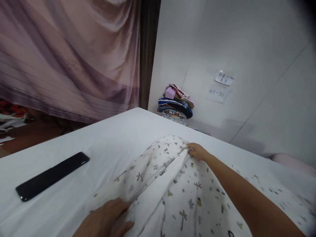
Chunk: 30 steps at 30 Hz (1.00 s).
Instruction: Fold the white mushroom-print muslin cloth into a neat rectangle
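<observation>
A thin white cloth (pixel 170 187) with a small print of palms, leaves and dots is spread loosely over the white tabletop. Its far end is pinched in the fingers of my right hand (pixel 197 151), and creases run from there toward me. At the near left side, my left hand (pixel 108 215) is curled on the same cloth, with fabric between thumb and fingers; the view's bottom edge cuts this hand off. Whether the cloth is a garment or a plain piece I cannot tell.
A black phone-like slab (pixel 53 176) lies on the white table (pixel 116 128) at left. Folded clothes (pixel 175 103) are stacked by the wall at the far edge. More printed fabric (pixel 274 191) lies right of my arm. A pinkish curtain (pixel 81 59) hangs behind; handwritten papers (pixel 218 93) are on the wall.
</observation>
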### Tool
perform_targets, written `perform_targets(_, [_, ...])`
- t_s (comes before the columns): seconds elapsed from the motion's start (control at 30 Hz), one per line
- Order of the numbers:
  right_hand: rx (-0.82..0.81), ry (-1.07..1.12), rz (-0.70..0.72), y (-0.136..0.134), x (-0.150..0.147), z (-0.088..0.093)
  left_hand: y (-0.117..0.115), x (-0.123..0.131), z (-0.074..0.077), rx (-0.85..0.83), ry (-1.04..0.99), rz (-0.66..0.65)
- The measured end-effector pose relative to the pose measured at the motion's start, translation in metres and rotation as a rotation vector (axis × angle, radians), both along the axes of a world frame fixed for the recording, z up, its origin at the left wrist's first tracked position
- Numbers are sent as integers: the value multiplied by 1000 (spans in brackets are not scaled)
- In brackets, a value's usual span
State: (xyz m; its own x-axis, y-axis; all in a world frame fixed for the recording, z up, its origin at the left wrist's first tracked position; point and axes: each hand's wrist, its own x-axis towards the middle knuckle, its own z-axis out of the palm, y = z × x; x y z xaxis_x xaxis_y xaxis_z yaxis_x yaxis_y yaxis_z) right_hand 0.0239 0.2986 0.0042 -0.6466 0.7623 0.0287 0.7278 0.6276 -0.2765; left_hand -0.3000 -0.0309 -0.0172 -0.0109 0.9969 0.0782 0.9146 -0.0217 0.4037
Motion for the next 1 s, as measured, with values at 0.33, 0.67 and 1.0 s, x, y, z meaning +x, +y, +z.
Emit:
perform_targets(0.33, [3, 106, -45, -17, 5, -8, 210, 104, 82, 89, 101, -410])
perform_targets(0.67, [-31, 163, -30, -10, 3, -6, 320, 145, 40, -50, 316, -393])
perform_targets(1.0, [-8, 71, -94, 5, 8, -2, 322, 106, 63, 148, 165, -225])
